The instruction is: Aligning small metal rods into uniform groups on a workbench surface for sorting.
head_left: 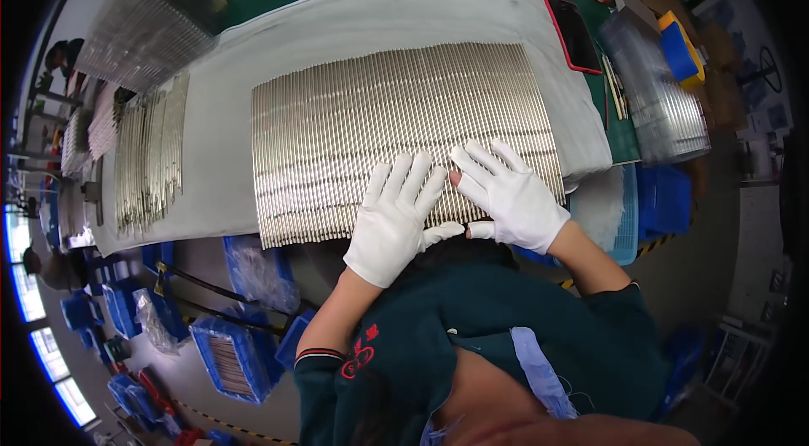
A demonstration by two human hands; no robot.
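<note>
A broad sheet of slim, shiny metal rods point(379, 101) lies side by side on a white cloth point(337, 12). My left hand point(396, 214), in a white glove, rests flat on the near part of the rods with its fingers spread. Beside it, my right hand point(510, 197) lies in the same way, also gloved, with a bare fingertip showing at the glove's edge. Both thumbs point toward each other near the front edge of the rods. Neither hand grips anything.
Loose metal strips point(152, 155) lie at the cloth's left, below a stack of clear trays point(147, 12). On the right are a red-edged phone point(573, 35), more clear trays point(661, 84) and a yellow-and-blue tape dispenser point(681, 48). Blue bins point(232, 357) stand on the floor.
</note>
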